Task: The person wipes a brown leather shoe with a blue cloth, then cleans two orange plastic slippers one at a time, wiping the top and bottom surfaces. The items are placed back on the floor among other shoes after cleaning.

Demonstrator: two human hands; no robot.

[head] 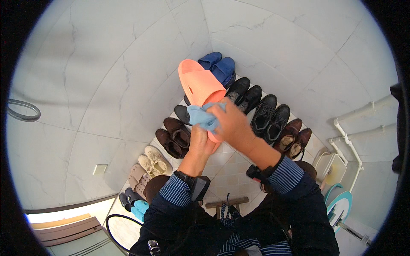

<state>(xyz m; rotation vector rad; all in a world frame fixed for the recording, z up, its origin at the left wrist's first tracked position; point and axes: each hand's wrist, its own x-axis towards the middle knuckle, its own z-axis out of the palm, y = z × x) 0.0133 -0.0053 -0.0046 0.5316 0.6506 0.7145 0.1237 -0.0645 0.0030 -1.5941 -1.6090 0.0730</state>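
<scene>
An orange slide sandal (201,84) is held up before me, its toe pointing away and a little to the left. My left hand (199,140) grips it near the heel from below, the fingers mostly hidden behind the sandal. With my right hand (229,120) I hold a light blue cloth (203,116) bunched against the sandal's footbed, just behind the strap. Beyond the sandal's toe sit blue slippers (223,68) on the floor in the corner.
Dark shoes (264,116) line the right wall, ending with brown shoes (291,137). Along the left wall stand dark brown shoes (173,137), cream sneakers (155,161) and beige clogs (138,177). White pipes (347,140) and a teal-rimmed basin (341,204) are at right. A wooden stool (227,202) is near me.
</scene>
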